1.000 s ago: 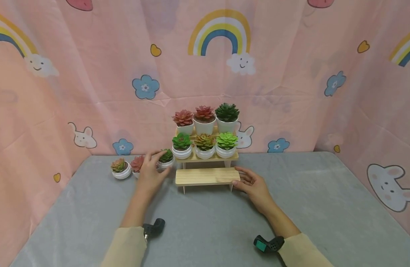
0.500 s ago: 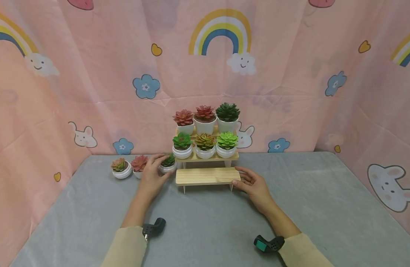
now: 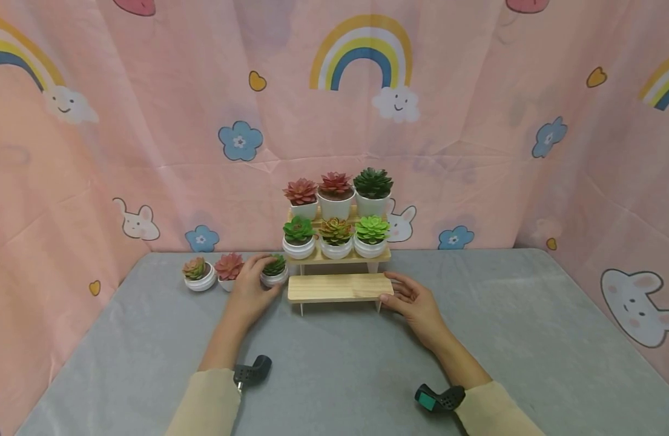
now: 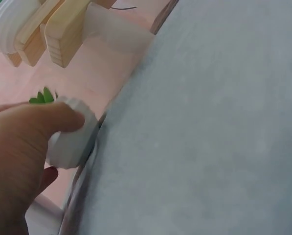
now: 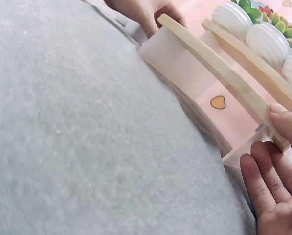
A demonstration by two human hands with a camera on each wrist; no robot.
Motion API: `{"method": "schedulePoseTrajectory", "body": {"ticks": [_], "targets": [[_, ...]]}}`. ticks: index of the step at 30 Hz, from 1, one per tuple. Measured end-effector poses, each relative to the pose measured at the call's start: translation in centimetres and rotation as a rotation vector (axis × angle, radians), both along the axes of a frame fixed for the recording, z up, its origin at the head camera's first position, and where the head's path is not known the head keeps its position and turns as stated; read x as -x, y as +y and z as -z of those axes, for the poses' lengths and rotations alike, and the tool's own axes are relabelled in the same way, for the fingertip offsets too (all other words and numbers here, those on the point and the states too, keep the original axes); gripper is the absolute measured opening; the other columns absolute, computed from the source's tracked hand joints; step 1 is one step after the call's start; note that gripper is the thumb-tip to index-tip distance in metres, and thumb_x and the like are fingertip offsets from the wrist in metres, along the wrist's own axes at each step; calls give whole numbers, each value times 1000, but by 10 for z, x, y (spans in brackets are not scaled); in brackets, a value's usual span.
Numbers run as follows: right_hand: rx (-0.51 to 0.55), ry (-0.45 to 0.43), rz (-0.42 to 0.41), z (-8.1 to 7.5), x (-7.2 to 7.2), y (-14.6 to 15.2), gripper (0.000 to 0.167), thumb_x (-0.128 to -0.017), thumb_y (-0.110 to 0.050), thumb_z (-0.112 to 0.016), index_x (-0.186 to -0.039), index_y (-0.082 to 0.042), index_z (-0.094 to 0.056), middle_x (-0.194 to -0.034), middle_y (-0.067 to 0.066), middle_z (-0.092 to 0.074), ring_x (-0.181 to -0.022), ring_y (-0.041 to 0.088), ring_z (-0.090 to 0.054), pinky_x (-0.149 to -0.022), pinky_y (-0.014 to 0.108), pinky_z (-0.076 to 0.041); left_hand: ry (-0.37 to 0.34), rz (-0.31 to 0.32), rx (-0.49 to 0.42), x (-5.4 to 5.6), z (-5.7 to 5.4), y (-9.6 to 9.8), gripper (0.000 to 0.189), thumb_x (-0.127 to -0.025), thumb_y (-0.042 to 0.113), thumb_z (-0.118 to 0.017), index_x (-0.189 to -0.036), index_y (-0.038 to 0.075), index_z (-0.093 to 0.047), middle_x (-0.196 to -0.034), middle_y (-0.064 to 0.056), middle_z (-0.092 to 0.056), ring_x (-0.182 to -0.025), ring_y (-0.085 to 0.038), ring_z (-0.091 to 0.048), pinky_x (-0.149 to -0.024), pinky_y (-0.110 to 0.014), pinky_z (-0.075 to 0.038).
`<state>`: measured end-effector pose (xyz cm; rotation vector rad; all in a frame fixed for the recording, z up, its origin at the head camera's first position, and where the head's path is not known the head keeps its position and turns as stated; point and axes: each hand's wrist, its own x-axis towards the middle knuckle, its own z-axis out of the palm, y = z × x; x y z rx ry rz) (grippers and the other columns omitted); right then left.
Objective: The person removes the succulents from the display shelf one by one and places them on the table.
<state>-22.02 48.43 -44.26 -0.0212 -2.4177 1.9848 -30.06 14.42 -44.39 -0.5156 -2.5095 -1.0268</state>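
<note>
My left hand (image 3: pixel 250 290) holds a small green succulent (image 3: pixel 275 264) in a ribbed white pot (image 4: pixel 73 139), thumb on the pot's near side; its other fingers are partly hidden. The pot is at the left end of a wooden tiered stand, by the bare lowest shelf (image 3: pixel 339 287). At that shelf's right end, my right hand (image 3: pixel 418 309) grips the board. In the right wrist view its thumb (image 5: pixel 282 117) lies on the wood and the other fingers are curled below. Potted succulents fill the stand's middle shelf (image 3: pixel 334 261) and top shelf.
Left of my left hand, a pink succulent (image 3: pixel 228 266) in a white pot and an orange-green succulent (image 3: pixel 195 269) in a tilted-looking white pot stand on the grey cloth (image 3: pixel 334 363). A pink patterned curtain (image 3: pixel 465 151) hangs right behind the stand.
My left hand and the green succulent have shifted slightly down and to the right, then stayed nearly still. The right hand keeps its place on the shelf end.
</note>
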Motion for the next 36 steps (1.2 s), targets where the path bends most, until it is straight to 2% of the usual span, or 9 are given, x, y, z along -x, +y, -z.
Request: {"method": "schedulePoseTrajectory", "body": {"ticks": [7,11,18,22,29,36], "targets": [[-8,5,2,1,0,0,60,-93,-18,-74,-147,-6,-50,-139,26,-60,-108,5,-69,-85,18,-58,-22,-70,46,-3,-5,2,53,-77,2,-83,-126,3,-64,-137,-19,-59,-128,-38,-58,-107,-54,-49],[-6,12,-3,1,-1,1,60,-94,-17,-73,-147,-5,-49,-139,27,-60,-108,6,-69,-86,19,-58,-63,-85,57,-5,-9,3,53,-79,3,-82,-128,5,-63,-139,-17,-58,-130,-37,-57,-109,-53,-48],[13,10,-5,1,0,1,60,-94,-15,-73,-147,-5,-49,-139,28,-59,-105,1,-69,-85,19,-58,-102,-110,10,-3,-15,5,54,-79,6,-81,-131,6,-63,-138,-19,-59,-131,-37,-55,-113,-53,-44],[15,6,-5,1,0,0,60,-93,-15,-73,-147,-5,-49,-139,28,-59,-105,2,-68,-85,19,-58,-120,-111,28,-4,-19,5,52,-82,8,-80,-130,5,-63,-138,-19,-59,-131,-37,-55,-113,-52,-44],[9,1,-2,0,0,0,60,-93,-15,-73,-147,-5,-49,-139,28,-59,-107,5,-69,-86,19,-58,-75,-124,38,-6,-30,7,41,-87,13,-77,-125,5,-66,-129,-18,-65,-125,-35,-59,-109,-52,-47],[15,7,-10,0,0,1,60,-94,-15,-73,-147,-5,-49,-139,28,-59,-104,0,-68,-85,19,-58,-34,-129,-33,-9,-49,10,41,-89,14,-76,-127,4,-65,-129,-19,-67,-124,-37,-61,-105,-53,-50]]}}
